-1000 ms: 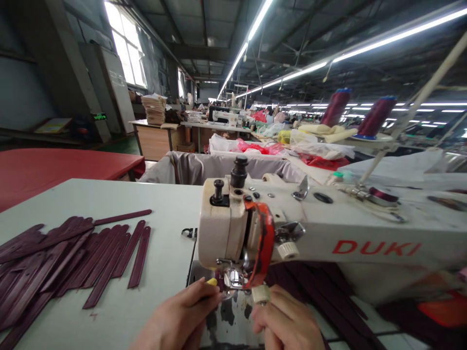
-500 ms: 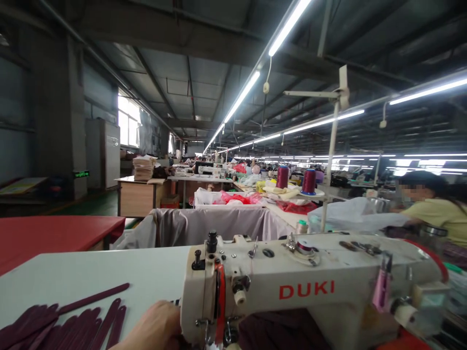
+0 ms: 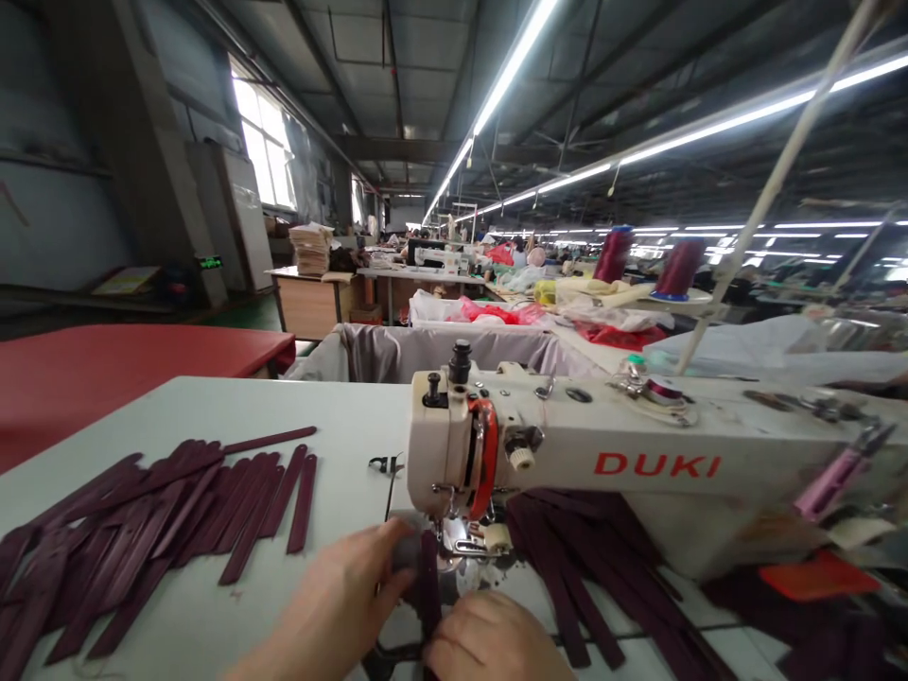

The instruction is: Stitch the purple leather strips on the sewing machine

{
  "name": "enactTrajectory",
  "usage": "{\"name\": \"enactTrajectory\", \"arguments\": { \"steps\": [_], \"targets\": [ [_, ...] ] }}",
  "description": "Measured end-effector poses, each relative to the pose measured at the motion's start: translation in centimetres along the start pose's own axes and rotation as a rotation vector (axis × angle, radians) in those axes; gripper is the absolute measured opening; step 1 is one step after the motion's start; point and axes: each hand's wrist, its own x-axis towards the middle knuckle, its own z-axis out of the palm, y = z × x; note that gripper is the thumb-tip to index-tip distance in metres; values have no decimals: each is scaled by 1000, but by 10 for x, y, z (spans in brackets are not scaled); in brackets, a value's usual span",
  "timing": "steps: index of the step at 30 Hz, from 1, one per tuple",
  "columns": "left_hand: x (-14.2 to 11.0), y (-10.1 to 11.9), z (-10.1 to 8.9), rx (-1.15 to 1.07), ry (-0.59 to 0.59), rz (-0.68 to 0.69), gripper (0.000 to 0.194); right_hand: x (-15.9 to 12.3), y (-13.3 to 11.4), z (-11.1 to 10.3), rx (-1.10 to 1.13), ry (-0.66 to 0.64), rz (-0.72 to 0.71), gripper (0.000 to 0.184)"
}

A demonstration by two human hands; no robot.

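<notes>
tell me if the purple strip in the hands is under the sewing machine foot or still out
Under it, as far as shows: the strip runs from both hands, left hand and right hand, up to the foot.

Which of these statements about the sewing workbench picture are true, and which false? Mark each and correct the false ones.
1. Both hands hold a dark purple strap under the needle of the cream sewing machine. True.
2. The pile of purple straps lies right of the machine. False: it lies to its left.
3. The machine's lettering is red. True.
4. The left hand rests on the red table. False: it is at the strap, beside the right hand.
</notes>
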Motion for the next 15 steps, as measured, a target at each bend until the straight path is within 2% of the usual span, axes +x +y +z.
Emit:
{"name": "enactTrajectory", "arguments": {
  "steps": [2, 5, 7, 9, 12, 15],
  "targets": [
    [-2, 3, -3, 108, 49, 190, 27, -5, 5, -4, -9, -58, 5, 56],
    [-4, 2, 6, 311, 173, 671, 43, -12, 9, -3, -23, -98, 30, 40],
    [-2, -1, 17, 363, 313, 878, 43, -18, 11, 2, -25, -91, 57, 35],
    [1, -5, 26, 383, 362, 948, 39, -23, 12, 6, -10, -92, 96, 35],
    [4, -15, 31, 408, 316, 981, 38, -32, 14, 10, 22, -95, 130, 35],
    [3, -28, 32, 392, 305, 917, 42, -38, 14, 11, 43, -107, 127, 31]
  ]
}}
